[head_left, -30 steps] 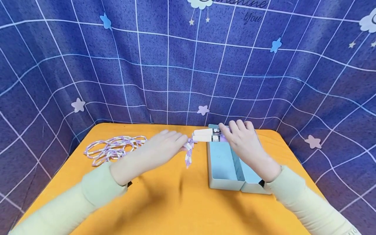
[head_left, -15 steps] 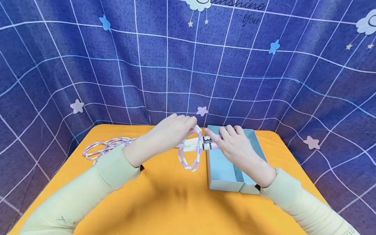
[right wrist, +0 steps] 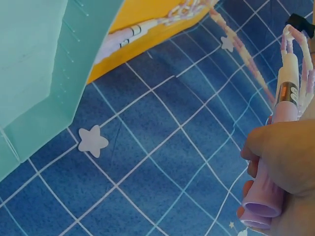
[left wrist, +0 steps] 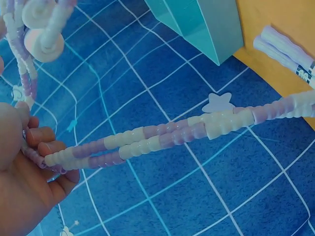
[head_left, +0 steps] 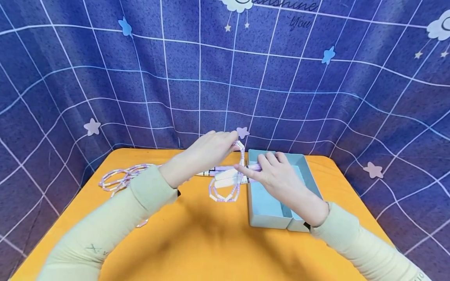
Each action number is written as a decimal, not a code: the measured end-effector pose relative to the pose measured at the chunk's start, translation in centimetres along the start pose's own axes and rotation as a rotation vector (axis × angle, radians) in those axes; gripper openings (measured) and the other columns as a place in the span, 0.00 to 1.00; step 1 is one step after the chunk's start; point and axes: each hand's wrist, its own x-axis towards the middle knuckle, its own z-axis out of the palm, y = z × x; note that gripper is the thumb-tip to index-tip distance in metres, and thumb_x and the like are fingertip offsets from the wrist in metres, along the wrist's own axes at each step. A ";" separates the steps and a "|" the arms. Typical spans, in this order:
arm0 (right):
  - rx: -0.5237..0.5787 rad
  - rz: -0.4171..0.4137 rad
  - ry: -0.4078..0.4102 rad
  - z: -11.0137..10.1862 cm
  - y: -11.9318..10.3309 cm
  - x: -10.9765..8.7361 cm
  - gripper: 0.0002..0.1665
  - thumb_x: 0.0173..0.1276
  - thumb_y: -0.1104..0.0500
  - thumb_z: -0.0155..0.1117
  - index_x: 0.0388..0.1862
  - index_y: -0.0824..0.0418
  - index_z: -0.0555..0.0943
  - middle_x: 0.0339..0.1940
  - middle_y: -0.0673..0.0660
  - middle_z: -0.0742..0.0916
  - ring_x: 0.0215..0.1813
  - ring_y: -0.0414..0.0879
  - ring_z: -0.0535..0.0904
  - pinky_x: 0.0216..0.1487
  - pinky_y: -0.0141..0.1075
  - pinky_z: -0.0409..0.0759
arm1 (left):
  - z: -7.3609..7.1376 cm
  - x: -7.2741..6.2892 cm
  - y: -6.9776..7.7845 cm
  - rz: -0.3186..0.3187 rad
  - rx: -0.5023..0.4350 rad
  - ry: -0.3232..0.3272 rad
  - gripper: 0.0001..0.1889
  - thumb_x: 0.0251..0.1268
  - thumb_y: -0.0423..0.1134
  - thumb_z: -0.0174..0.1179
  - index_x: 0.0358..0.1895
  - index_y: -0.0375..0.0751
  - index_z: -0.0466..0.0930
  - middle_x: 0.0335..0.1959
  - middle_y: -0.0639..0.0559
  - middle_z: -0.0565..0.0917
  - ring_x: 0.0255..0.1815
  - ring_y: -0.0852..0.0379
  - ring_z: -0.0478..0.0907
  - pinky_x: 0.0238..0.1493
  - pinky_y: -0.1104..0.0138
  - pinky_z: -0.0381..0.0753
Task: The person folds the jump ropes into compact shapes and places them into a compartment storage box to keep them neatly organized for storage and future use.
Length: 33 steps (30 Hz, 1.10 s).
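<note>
My right hand (head_left: pixel 281 181) grips two purple-and-white jump rope handles (right wrist: pixel 273 167), side by side, above the left part of a blue box. In the head view its index finger reaches leftward along the white ends of the handles (head_left: pixel 226 178). My left hand (head_left: pixel 207 150) pinches the purple-and-white beaded cord of the jump rope (left wrist: pixel 172 132), a little higher and to the left. A doubled loop of beaded cord (head_left: pixel 221 199) hangs around the handles' white ends. In the left wrist view the fingers (left wrist: pixel 42 135) curl round two strands.
A second beaded jump rope (head_left: pixel 117 179) lies coiled at the table's left, partly hidden by my left arm. Its handles (right wrist: pixel 130 37) lie on the orange tabletop (head_left: pixel 204 249) behind my hands. The blue divided box (head_left: pixel 268 221) stands on the right. A blue gridded curtain (head_left: pixel 183 97) hangs behind.
My left hand has risen and moved right, drawing beaded cord into a loop round the handles. My right hand has shifted left and slightly down, with the handles now tilted.
</note>
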 end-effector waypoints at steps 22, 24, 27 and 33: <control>0.095 0.054 -0.053 -0.6 1.0 -0.5 0.16 0.70 0.63 0.44 0.50 0.48 0.74 0.29 0.57 0.73 0.31 0.53 0.67 0.38 0.44 0.66 | 2.9 -2.1 -3.5 0.035 0.292 -0.001 0.04 0.68 0.35 0.48 0.40 0.39 0.71 0.33 0.49 0.76 0.36 0.51 0.72 0.35 0.62 0.67; 0.114 0.067 -0.053 -0.7 1.0 -0.5 0.14 0.71 0.63 0.44 0.49 0.50 0.74 0.29 0.57 0.73 0.31 0.52 0.67 0.38 0.45 0.67 | 3.5 -2.6 -3.8 0.029 0.307 0.007 0.03 0.68 0.33 0.46 0.39 0.39 0.70 0.34 0.49 0.75 0.37 0.50 0.71 0.37 0.61 0.66; 0.129 0.091 -0.065 -0.9 1.1 -0.4 0.13 0.72 0.63 0.39 0.45 0.54 0.72 0.29 0.57 0.72 0.31 0.52 0.66 0.38 0.45 0.66 | 4.4 -3.5 -4.2 0.006 0.279 0.016 0.03 0.69 0.35 0.48 0.38 0.40 0.69 0.34 0.49 0.74 0.37 0.50 0.70 0.37 0.61 0.65; 0.126 0.116 -0.072 -0.9 1.5 -0.5 0.13 0.71 0.65 0.38 0.45 0.57 0.71 0.28 0.57 0.71 0.30 0.52 0.65 0.36 0.43 0.66 | 6.1 -5.1 -4.3 -0.007 0.288 0.070 0.08 0.66 0.39 0.55 0.36 0.39 0.68 0.31 0.49 0.71 0.33 0.50 0.69 0.34 0.62 0.63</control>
